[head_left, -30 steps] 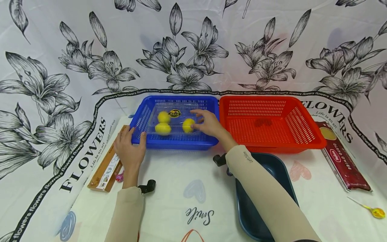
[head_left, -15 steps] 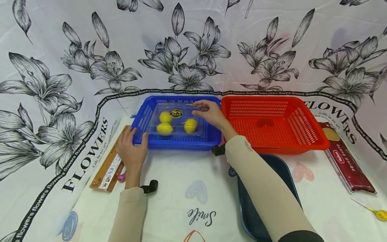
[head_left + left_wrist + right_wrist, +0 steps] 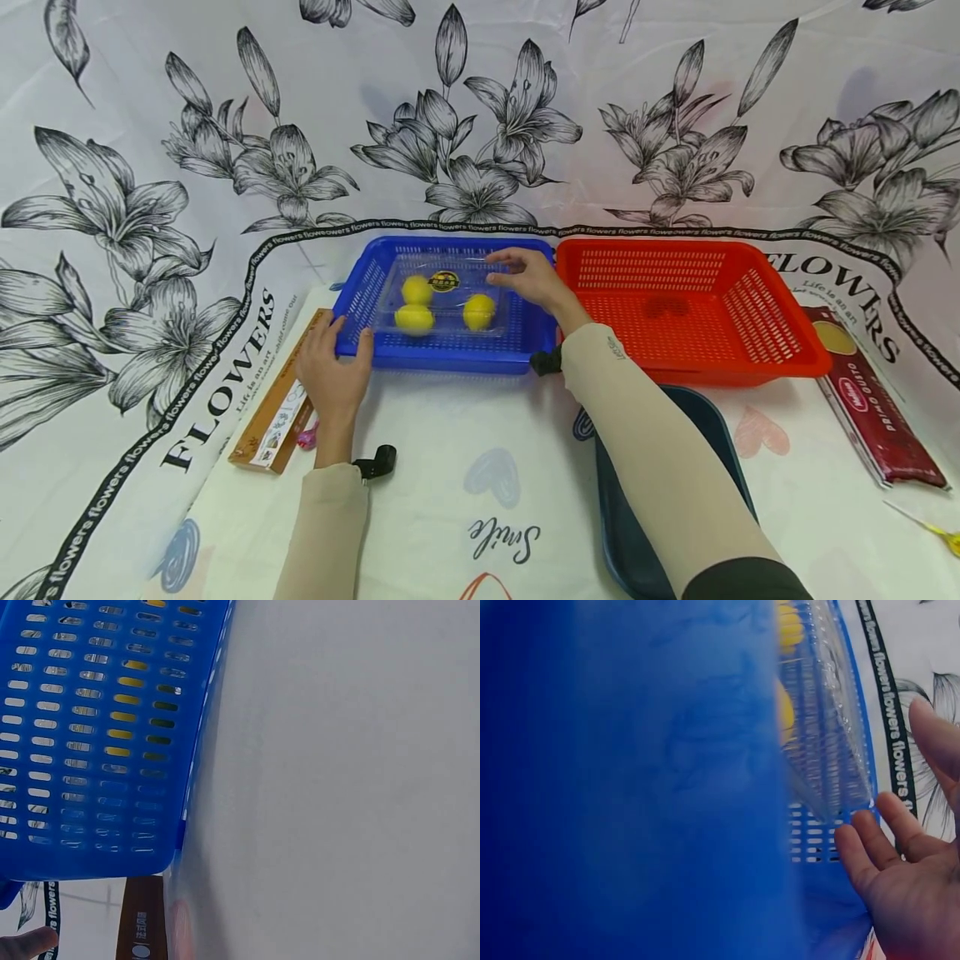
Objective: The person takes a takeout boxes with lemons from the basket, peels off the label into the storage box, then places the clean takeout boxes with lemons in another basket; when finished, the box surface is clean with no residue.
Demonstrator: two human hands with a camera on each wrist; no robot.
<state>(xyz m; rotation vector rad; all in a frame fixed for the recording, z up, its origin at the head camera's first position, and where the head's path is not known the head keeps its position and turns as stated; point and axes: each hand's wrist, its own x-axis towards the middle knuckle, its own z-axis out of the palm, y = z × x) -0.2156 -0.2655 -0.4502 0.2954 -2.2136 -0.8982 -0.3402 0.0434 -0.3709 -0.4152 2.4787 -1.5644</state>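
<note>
A: Starting at the left: left hand (image 3: 333, 379) clamped on the 7 o'clock corner of the blue basket (image 3: 442, 358), thumb against the front wall, other fingers round the side. Just beside a brown carton (image 3: 273, 417) at 9 o'clock.

B: And inside?

A: Clear box (image 3: 447, 310) lying in the basket at 12 o'clock on the worktop (image 3: 450, 433), three lemons (image 3: 415, 318) under its lid. Right hand (image 3: 532, 279) hovering at the box's 2 o'clock edge, fingers (image 3: 881, 840) apart and relaxed, gripping nothing. Hard to tell from the head view whether touching the lid; apart from it in the wrist view.

B: Risks?

A: Probably a poor hold on slick, thin plastic: pinching one corner only, likely to flex the lid, pop it open and spill lemons. Lifting by that 2 o'clock edge, likely to tilt the box and roll the fruit toward 8 o'clock. Catching the basket's wall on the way up, possibly dragging the basket, hence the left-hand brace. Swinging toward 3 o'clock, possibly clipping the red basket (image 3: 690, 367) rim.
</note>
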